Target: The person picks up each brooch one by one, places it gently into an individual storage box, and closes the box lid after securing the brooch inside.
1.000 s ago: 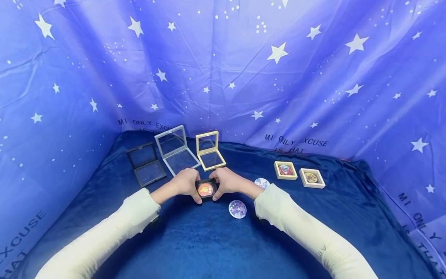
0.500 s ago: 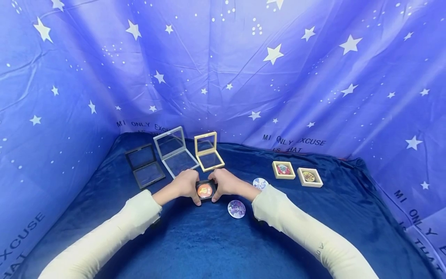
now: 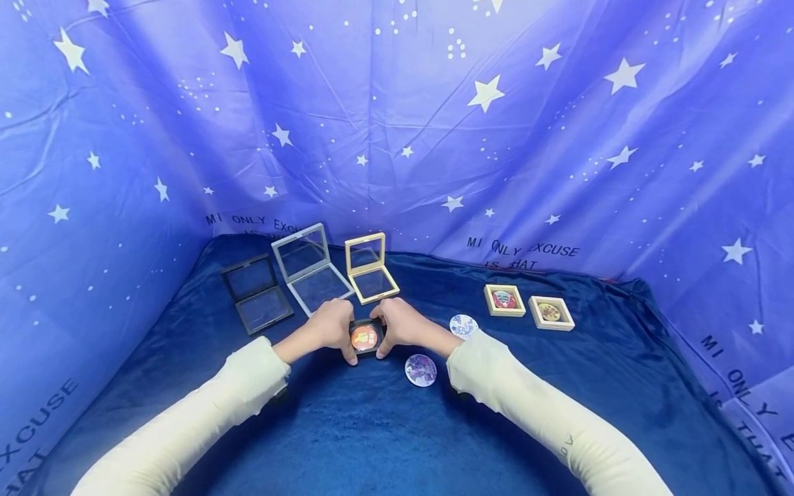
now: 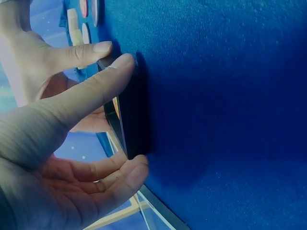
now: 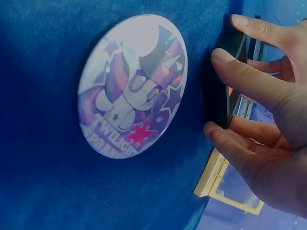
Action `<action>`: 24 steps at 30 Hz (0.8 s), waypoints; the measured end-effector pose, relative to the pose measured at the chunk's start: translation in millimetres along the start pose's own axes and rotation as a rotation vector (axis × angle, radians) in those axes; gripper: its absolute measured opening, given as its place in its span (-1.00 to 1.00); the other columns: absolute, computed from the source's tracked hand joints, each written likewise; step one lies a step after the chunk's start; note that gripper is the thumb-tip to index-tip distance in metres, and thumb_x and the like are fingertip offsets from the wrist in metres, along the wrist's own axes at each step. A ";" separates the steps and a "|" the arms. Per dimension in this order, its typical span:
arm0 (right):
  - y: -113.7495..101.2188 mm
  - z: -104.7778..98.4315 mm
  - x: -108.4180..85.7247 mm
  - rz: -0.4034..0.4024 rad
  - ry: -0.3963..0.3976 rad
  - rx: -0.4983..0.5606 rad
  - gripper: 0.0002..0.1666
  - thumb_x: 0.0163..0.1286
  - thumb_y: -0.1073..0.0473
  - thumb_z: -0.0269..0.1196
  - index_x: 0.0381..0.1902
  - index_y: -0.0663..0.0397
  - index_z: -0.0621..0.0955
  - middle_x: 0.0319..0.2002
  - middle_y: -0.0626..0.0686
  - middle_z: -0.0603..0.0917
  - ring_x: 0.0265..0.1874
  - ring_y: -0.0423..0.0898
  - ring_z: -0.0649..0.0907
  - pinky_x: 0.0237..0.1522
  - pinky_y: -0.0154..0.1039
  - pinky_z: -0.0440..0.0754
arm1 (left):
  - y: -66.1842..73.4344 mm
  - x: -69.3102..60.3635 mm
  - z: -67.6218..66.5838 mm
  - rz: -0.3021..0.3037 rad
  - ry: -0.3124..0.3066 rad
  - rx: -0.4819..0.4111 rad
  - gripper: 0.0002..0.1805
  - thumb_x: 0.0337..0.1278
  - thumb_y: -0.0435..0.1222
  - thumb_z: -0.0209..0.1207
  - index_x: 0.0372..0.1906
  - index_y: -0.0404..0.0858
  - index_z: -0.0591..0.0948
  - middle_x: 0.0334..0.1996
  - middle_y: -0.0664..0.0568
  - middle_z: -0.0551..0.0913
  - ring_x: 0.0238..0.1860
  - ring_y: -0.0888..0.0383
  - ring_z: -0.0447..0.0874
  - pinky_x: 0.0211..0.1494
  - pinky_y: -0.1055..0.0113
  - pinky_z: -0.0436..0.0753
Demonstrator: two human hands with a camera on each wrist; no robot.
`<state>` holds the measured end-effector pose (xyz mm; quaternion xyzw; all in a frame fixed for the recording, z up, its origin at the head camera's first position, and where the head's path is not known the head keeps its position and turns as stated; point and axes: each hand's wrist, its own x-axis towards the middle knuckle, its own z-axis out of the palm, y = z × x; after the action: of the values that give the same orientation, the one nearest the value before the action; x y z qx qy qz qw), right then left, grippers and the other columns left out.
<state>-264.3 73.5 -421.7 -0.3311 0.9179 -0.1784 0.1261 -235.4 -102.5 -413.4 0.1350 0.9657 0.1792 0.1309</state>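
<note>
A small black display frame [image 5: 221,96] with a round orange badge [image 3: 364,337] inside is held between both hands at the middle of the cloth. My left hand [image 3: 333,329] grips its left side, thumb on the near edge and fingers at the far edge. On the opposite side my right hand [image 3: 400,328] grips it the same way. Just right of the frame lies a round purple cartoon badge [image 5: 134,88], flat on the cloth. Another round badge [image 3: 462,326], white and blue, is partly behind the right forearm.
Behind the hands, a larger black frame [image 3: 265,308], a grey frame [image 3: 327,264] and a cream frame [image 3: 380,267] stand with lids raised. Two cream frames, one with a red badge [image 3: 504,299], one with a yellow badge [image 3: 549,312], lie at the right. Starry curtains [image 3: 384,103] enclose the cloth.
Both hands keep their hold on the small black frame, with no clear movement. The whole head view has shifted slightly.
</note>
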 end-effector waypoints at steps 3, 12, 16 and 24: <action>-2.0 -1.0 1.5 -0.012 -0.009 -0.012 -0.25 -0.28 0.18 0.75 -0.05 0.30 0.73 -0.41 0.07 0.75 -0.49 -0.18 0.52 -0.36 -0.27 0.55 | -0.4 -0.9 -0.3 0.007 0.008 -0.010 -0.39 -0.67 -0.15 0.77 -0.38 -0.28 0.66 -0.48 0.05 0.64 -0.47 0.10 0.56 -0.44 0.31 0.53; -4.6 -1.1 -0.1 -0.018 -0.008 -0.011 -0.27 -0.29 0.18 0.75 -0.09 0.31 0.73 -0.44 0.11 0.74 -0.54 -0.19 0.47 -0.44 -0.31 0.46 | 0.2 -1.0 0.7 -0.015 -0.004 -0.004 -0.39 -0.67 -0.14 0.77 -0.38 -0.26 0.66 -0.47 0.05 0.62 -0.46 0.10 0.53 -0.44 0.32 0.51; -4.9 -0.1 0.7 -0.008 -0.014 0.007 -0.28 -0.29 0.20 0.75 -0.10 0.30 0.73 -0.41 0.10 0.73 -0.51 -0.18 0.49 -0.40 -0.30 0.49 | -0.7 -0.8 0.9 -0.018 -0.013 0.004 -0.38 -0.66 -0.13 0.77 -0.37 -0.27 0.65 -0.49 0.05 0.61 -0.47 0.10 0.50 -0.45 0.33 0.47; -6.4 -0.6 -1.0 0.017 -0.023 0.009 -0.28 -0.29 0.24 0.74 -0.10 0.32 0.69 -0.29 0.11 0.74 -0.39 -0.13 0.55 -0.27 -0.23 0.59 | -1.4 -0.6 2.2 0.004 -0.023 0.000 -0.41 -0.60 -0.13 0.76 -0.38 -0.26 0.65 -0.46 0.03 0.61 -0.45 0.10 0.54 -0.41 0.31 0.51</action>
<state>-260.1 69.7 -418.3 -0.3250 0.9184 -0.1775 0.1395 -234.4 -103.3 -415.8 0.1388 0.9639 0.1777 0.1415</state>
